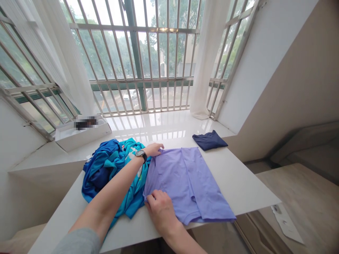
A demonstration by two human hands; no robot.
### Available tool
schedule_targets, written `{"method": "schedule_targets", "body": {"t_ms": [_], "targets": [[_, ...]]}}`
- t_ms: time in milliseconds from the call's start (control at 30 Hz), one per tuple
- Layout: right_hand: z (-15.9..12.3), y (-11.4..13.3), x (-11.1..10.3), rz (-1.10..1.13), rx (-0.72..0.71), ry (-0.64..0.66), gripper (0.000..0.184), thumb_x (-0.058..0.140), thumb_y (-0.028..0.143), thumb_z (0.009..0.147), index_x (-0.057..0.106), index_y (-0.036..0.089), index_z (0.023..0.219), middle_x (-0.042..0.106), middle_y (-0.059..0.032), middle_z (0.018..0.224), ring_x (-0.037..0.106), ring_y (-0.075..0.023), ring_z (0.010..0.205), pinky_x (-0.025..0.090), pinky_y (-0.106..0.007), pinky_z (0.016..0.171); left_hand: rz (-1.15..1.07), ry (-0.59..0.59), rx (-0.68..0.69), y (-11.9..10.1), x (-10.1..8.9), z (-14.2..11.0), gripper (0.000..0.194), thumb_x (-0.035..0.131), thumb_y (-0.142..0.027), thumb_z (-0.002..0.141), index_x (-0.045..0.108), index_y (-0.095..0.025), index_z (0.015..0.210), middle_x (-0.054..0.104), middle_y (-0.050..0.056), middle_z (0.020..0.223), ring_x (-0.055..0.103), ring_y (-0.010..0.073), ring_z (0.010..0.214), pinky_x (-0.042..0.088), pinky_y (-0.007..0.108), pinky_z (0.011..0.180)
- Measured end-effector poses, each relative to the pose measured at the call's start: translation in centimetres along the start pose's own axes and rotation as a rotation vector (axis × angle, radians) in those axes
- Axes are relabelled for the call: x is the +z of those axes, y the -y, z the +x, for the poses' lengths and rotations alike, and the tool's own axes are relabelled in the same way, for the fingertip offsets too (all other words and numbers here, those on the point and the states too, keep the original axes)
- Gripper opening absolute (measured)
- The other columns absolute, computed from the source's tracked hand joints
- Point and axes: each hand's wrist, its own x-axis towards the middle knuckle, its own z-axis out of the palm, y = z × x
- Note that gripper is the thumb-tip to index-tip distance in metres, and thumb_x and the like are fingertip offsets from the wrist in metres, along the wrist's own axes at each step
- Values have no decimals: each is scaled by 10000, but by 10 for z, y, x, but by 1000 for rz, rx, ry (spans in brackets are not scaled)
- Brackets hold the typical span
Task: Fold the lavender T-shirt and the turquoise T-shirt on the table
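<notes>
Left hand: The left hand (153,150) lies on the far edge of the light purple short-sleeved shirt (185,183). Its fingers bend a little. You cannot tell if it pinches the cloth or just rests there.

Right hand: The right hand (161,211) is on the near edge of the shirt, with its fingers curled on the cloth. You cannot tell if it grips.

Shirt: It lies flat and folded between the two hands, touching both.

Left arm: It has a black wristwatch (141,155) and a gray sleeve (79,241).

Next to the shirt: A messy pile of bright blue and teal clothes (113,173) touches the shirt's left side, under the left arm.

Far side: A small folded dark navy cloth (209,140) sits apart from the shirt.

Under it all: A flat white table (233,176).

Behind: A white box (82,137) with a blurred patch stands on a shiny white window sill (159,123), before a window with metal bars (159,53).
</notes>
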Motion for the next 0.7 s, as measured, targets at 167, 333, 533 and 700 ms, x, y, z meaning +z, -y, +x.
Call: {"method": "schedule_targets", "body": {"t_ms": [167, 333, 533, 700], "targets": [[-8, -13, -29, 440, 124, -121, 123, 553, 220, 935, 662, 217, 877, 658, -18, 801, 622, -150, 707, 433, -239, 639, -164, -21, 51, -7, -11, 3, 401, 646, -212, 712, 693, -251, 1109, 722, 38, 1067, 635, 238, 1003, 463, 282, 884], [-19, -30, -54, 753, 354, -217, 217, 525, 362, 947, 640, 184, 902, 598, 4, 688, 559, -127, 608, 447, -224, 588, -372, -11, 48, -18, -14, 14, 303, 573, -235, 729, 731, -177, 980, 726, 53, 974, 651, 217, 897, 503, 271, 769], [-41, -61, -73, 975, 588, -214, 332, 586, 501, 897, 621, 178, 962, 583, 7, 695, 572, -139, 609, 507, -241, 573, -617, 29, 34, -39, -4, 31, 329, 564, -280, 784, 697, -137, 1050, 732, 89, 988, 674, 182, 831, 529, 269, 726], [-61, -95, -79, 969, 696, -258, 402, 609, 538, 860, 605, 172, 1027, 633, -24, 730, 633, -183, 639, 570, -294, 580, -713, 102, 31, -62, 9, 44, 419, 580, -399, 862, 647, -114, 1162, 727, 144, 1027, 701, 185, 860, 560, 302, 792]]}}
